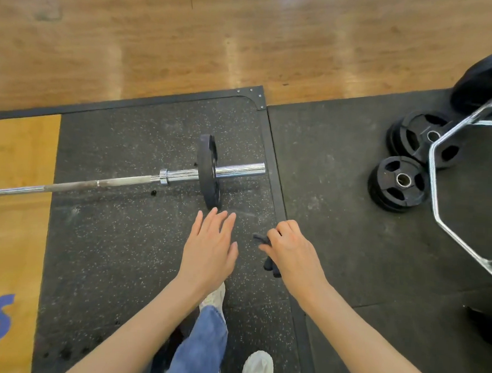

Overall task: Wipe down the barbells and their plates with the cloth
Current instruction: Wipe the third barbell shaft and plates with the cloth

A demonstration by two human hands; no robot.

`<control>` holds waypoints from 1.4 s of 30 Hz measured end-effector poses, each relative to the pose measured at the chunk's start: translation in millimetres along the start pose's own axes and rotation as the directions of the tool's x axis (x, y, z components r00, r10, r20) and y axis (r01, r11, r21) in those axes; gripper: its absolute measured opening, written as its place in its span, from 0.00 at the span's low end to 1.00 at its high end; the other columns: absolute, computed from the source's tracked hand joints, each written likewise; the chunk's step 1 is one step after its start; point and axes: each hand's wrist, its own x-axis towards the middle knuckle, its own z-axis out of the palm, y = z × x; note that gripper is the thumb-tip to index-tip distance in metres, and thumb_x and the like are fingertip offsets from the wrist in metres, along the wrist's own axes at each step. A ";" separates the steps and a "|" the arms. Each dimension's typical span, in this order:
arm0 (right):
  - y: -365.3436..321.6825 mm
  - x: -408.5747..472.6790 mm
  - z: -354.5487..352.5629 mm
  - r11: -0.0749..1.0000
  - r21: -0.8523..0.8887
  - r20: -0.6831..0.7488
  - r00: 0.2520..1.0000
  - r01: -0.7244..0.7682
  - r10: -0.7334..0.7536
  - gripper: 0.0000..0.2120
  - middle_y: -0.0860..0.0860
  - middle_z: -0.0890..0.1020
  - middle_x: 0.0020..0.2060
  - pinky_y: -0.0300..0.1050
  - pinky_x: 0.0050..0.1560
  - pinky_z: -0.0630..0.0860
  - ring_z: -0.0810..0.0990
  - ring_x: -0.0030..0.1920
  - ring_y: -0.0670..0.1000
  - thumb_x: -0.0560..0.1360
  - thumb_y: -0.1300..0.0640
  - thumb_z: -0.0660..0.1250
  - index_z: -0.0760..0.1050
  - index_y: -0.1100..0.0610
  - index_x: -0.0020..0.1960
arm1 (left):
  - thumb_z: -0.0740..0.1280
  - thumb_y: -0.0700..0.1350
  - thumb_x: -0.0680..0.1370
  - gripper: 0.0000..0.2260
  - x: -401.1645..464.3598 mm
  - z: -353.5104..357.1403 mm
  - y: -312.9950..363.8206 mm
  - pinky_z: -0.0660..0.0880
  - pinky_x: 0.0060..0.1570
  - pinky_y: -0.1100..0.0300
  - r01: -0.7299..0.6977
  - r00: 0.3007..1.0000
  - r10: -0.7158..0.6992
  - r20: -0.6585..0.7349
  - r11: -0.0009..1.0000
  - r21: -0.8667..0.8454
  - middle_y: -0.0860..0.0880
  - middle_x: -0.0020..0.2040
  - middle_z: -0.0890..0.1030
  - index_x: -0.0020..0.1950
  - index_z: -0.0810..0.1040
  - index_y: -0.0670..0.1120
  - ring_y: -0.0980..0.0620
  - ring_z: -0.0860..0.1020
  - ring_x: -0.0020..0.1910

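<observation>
Reaching toward the plate [208, 171], the left hand [210, 253] was flat-fingered and empty; right hand [289, 252] gripped the cloth [269, 266]. Wiping looked next, needing cloth-to-plate contact.

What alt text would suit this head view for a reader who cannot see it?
Seen from above, a person's right hand grips a dark cloth while the open left hand reaches toward a plate on a barbell lying on a black mat. Loose plates lie to the right.
</observation>
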 end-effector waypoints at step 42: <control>99.4 200.9 134.0 0.956 0.214 0.353 0.928 -0.201 0.116 0.07 0.54 0.77 0.46 0.51 0.34 0.78 0.76 0.57 0.57 0.77 0.61 0.72 0.77 0.64 0.43 | 0.75 0.44 0.73 0.27 203.9 84.8 -78.2 0.65 0.70 0.39 0.209 0.968 -0.197 0.154 0.976 -0.060 0.36 0.72 0.72 0.71 0.74 0.38 0.35 0.70 0.73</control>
